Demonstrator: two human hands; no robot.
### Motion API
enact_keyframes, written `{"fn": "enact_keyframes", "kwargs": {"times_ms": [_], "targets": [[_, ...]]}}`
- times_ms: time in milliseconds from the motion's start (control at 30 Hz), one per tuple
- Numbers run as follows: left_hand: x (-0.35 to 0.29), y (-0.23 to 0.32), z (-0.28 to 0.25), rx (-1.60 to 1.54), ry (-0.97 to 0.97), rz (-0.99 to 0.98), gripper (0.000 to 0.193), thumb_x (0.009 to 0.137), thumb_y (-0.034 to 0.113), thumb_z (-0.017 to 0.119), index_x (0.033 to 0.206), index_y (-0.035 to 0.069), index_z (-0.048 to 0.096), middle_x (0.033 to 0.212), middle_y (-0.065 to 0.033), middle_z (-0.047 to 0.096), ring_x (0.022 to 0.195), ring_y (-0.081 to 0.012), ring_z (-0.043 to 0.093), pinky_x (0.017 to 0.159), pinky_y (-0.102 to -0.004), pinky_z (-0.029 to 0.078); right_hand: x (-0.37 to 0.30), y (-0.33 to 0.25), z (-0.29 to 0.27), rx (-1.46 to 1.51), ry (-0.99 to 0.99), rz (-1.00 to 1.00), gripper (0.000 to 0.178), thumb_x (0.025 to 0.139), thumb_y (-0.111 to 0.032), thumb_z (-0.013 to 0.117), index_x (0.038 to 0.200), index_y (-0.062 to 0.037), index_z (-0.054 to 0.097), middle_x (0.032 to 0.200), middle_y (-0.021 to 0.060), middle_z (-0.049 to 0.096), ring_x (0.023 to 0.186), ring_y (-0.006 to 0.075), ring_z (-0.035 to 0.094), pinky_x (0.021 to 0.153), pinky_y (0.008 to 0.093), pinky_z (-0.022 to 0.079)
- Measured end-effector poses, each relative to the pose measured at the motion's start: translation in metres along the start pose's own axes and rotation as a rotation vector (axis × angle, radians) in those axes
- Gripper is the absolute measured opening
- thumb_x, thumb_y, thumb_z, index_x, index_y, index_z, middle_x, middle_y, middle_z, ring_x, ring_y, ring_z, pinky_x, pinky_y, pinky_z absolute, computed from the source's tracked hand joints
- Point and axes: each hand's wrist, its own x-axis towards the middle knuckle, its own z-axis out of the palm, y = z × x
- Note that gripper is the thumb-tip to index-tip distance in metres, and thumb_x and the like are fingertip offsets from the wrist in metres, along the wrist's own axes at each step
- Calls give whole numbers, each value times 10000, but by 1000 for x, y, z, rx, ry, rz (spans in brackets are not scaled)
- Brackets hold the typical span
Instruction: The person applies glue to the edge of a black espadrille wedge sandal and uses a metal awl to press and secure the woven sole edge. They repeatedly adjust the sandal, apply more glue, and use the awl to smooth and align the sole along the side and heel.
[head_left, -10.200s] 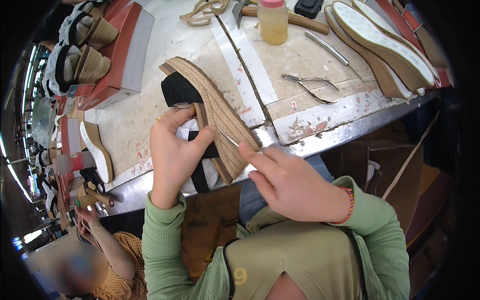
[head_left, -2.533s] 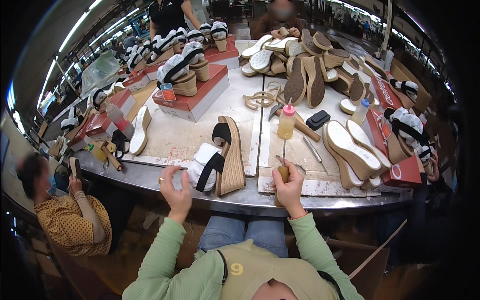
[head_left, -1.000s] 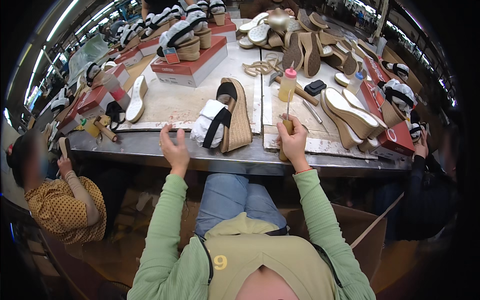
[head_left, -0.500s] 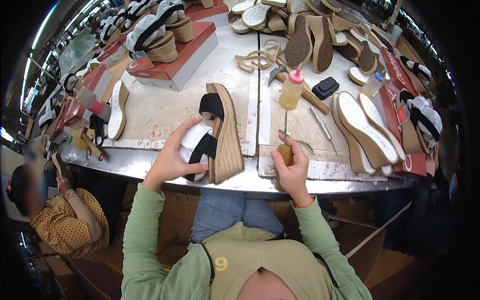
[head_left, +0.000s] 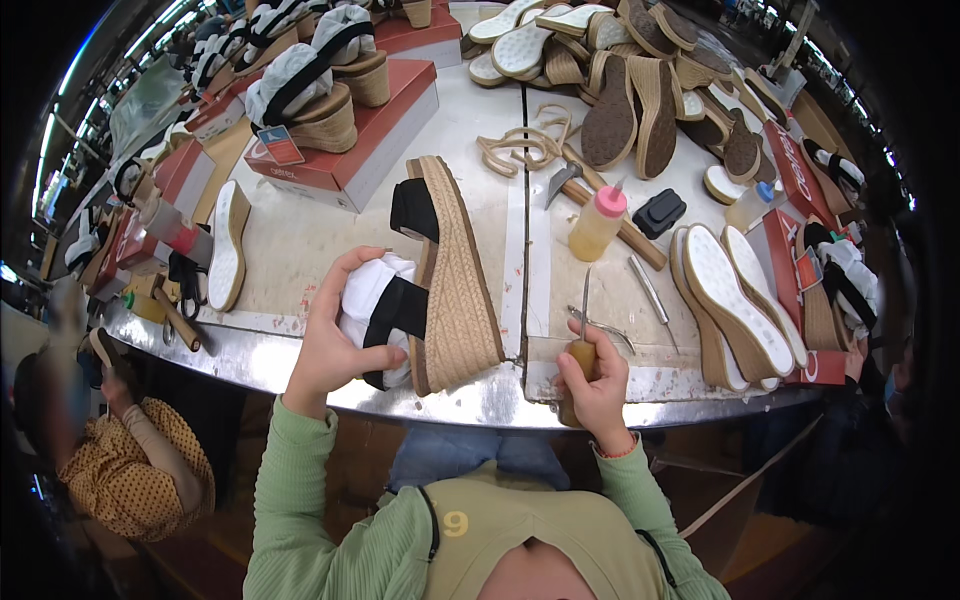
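The left hand (head_left: 328,335) spreads fingers and thumb round the sandal (head_left: 462,285), paper (head_left: 364,287) packed under its straps (head_left: 405,308), at the table's (head_left: 287,258) near edge, while the right hand's (head_left: 602,387) fingers curl round an awl (head_left: 583,353), yellow liquid (head_left: 592,243) sits in the pink-capped bottle (head_left: 598,225) beyond, and a red box (head_left: 325,178) carries sandals (head_left: 330,118).

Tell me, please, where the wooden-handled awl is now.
In the head view, the awl is right of centre, held in the right hand, its spike pointing toward the pink-capped bottle.
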Motion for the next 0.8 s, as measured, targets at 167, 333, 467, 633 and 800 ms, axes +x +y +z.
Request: {"fn": "enact_keyframes", "kwargs": {"times_ms": [167,333,467,633,800], "targets": [[3,10,3,-71,8,14,975,525,67,845,1407,60,430,1231,-59,569,1133,-164,559,1024,-308,421,1,0,0,-36,-3,7,349,902,-10,660,1236,55,581,738,-8,594,593,50,552,551,210,443],[4,12,2,-75,13,50,955,526,70,832,1399,55,444,1206,-59,580,1117,-161,562,1015,-306,424,-1,1,3,-11,32,36,344,907,-9,656,1238,53,582,741,-11,593,593,43,542,551,207,435],[6,25,-4,20,11,21,918,522,68,801,1380,45,475,1193,-57,576,1103,-162,560,999,-301,427,-1,3,6,-45,37,19,365,898,-31,671,1247,34,586,763,-7,593,624,55,547,578,215,450],[34,56,-22,464,-150,87,813,496,77,729,1289,24,558,1143,-119,616,1093,-244,586,997,-319,424,8,-9,6,-355,-34,-64,438,865,-121,724,1250,27,576,770,40,590,728,126,574,675,270,479],[54,56,-14,995,-354,114,786,538,123,747,1300,122,553,1233,-199,575,1089,-422,584,965,-417,481,23,-32,15,-674,-157,-131,566,842,-101,674,1370,-11,490,1051,197,580,923,357,604,837,403,500]]}}
